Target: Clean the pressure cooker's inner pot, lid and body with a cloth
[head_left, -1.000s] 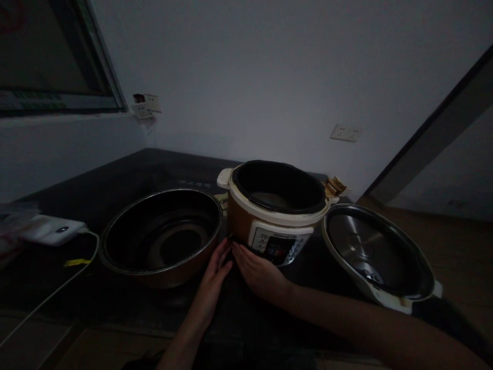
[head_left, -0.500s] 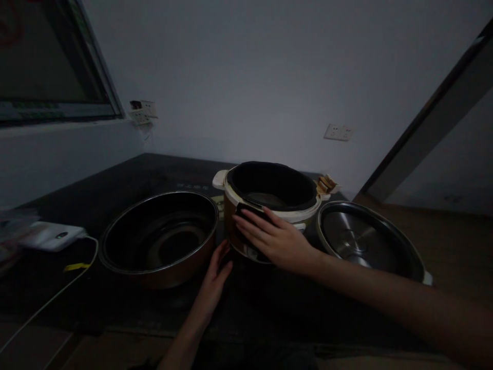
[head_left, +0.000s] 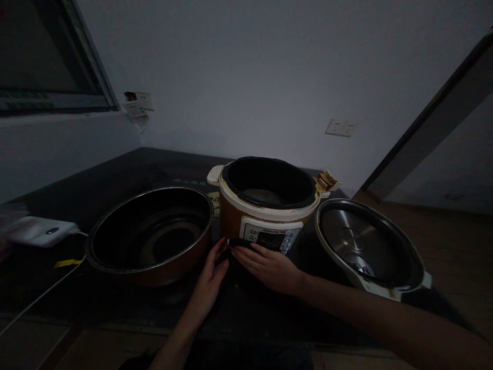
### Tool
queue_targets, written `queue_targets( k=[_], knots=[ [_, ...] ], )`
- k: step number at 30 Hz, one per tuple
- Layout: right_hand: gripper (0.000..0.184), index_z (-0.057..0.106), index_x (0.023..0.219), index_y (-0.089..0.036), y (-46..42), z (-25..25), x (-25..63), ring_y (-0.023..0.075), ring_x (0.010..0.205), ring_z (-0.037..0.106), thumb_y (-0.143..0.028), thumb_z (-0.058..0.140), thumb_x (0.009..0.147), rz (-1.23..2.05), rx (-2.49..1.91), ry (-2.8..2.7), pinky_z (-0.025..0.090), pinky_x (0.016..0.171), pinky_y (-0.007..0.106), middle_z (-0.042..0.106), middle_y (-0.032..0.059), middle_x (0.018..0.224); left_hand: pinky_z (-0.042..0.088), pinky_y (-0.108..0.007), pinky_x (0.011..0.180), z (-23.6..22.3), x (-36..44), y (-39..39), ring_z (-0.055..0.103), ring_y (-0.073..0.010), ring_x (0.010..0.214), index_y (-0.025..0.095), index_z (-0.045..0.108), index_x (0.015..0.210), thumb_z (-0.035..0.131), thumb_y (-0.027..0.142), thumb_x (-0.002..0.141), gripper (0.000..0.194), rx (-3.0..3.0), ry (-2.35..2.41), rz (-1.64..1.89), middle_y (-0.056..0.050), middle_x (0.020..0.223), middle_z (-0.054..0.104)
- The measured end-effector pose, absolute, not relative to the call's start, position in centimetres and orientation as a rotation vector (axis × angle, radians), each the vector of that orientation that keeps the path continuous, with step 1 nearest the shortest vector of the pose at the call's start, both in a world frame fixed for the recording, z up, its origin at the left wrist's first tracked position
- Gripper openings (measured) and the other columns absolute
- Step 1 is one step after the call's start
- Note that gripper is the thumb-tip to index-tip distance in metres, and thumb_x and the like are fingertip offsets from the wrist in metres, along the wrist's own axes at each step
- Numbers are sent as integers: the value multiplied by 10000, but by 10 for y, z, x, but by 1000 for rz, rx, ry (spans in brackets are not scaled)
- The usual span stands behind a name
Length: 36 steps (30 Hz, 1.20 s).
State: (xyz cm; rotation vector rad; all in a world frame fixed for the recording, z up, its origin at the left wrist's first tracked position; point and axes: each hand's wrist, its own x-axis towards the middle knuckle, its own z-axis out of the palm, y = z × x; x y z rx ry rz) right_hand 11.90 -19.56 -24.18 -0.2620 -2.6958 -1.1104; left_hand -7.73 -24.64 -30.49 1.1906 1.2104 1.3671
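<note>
An electric pressure cooker (head_left: 265, 212) stands lidless on the black table, with a white rim, brown-gold body and a front control panel (head_left: 272, 237). My right hand (head_left: 265, 264) lies low against the panel's lower edge, its fingers together over a dark cloth-like piece (head_left: 242, 242), mostly covered by the hand. My left hand (head_left: 211, 272) is at the cooker's lower left side, thumb and fingers apart, fingertips near the dark piece's left end. Left of the cooker sits a wide dark inner pot (head_left: 154, 267). The round lid (head_left: 358, 241) lies inner side up on the right.
A white device (head_left: 42, 231) with a cable and yellow tag (head_left: 67, 263) lies at the left beside a plastic bag (head_left: 13, 218). Wall sockets (head_left: 341, 127) are behind the table (head_left: 165, 167). The table's front edge runs below my hands.
My right hand has slid down the cooker's front with the dark piece, uncovering the control panel. My left hand stays near the cooker's base. The view has shifted slightly.
</note>
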Motion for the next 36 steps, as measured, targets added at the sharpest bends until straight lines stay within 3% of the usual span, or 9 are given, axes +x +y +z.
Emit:
queue_targets(
  k=[5,12,14,17,20,24,29,36],
  knots=[
    [422,669,1124,-117,-185,-275,157,125,1307,416,-101,328,875,-968,-22,-2821,281,1121,282,615,25,1296,277,-426,1135,-302,-78,-247,368,-226,1364,231,380,1364,514,412,877,537,1197,1204,1334,-102,1485,387],
    [525,451,1383,-206,-177,-214,184,78,1416,208,-101,339,882,-1066,-115,-2762,347,1068,270,380,-88,1500,311,-437,1111,-305,-77,-245,378,-243,1356,231,404,1345,523,430,867,531,1221,1249,1333,-111,1457,418],
    [499,424,1400,-226,-177,-184,184,88,1430,175,-143,353,913,-1124,-202,-2678,272,1118,278,342,-94,1518,316,-432,1108,-305,-77,-246,372,-240,1360,232,406,1343,520,437,868,530,1225,1250,1324,-110,1454,419],
    [506,354,1434,-170,-175,-154,180,138,1431,212,-130,312,931,-1090,-481,-2495,119,1174,397,421,11,1480,325,-429,1104,-302,-76,-247,365,-235,1363,245,411,1339,511,447,872,519,1234,1254,1315,-100,1462,405],
    [517,335,1437,-97,-172,-157,175,186,1414,266,-111,307,921,-1016,-634,-2351,107,1166,429,484,92,1429,338,-429,1096,-299,-76,-248,365,-240,1364,260,421,1331,510,455,871,508,1244,1286,1312,-90,1459,411],
    [511,412,1408,-175,-172,-198,180,175,1288,420,-124,340,905,-986,-446,-2386,93,1155,401,604,37,1312,336,-420,1100,-300,-75,-248,359,-234,1367,256,404,1339,492,459,882,507,1273,1318,1289,-95,1466,389],
    [511,408,1408,-235,-176,-244,205,103,1084,524,-133,380,908,-814,-307,-2742,230,1067,295,683,-27,1168,332,-431,1106,-301,-74,-248,352,-229,1367,268,404,1333,478,447,894,480,1339,1335,1279,-87,1459,373],
    [495,394,1413,-199,-184,-246,211,103,1196,486,-133,382,923,-653,-284,-2910,312,1026,288,615,-4,1291,341,-458,1101,-295,-72,-249,371,-252,1352,284,438,1309,494,440,889,451,1372,1359,1298,-81,1439,383]
  ],
)
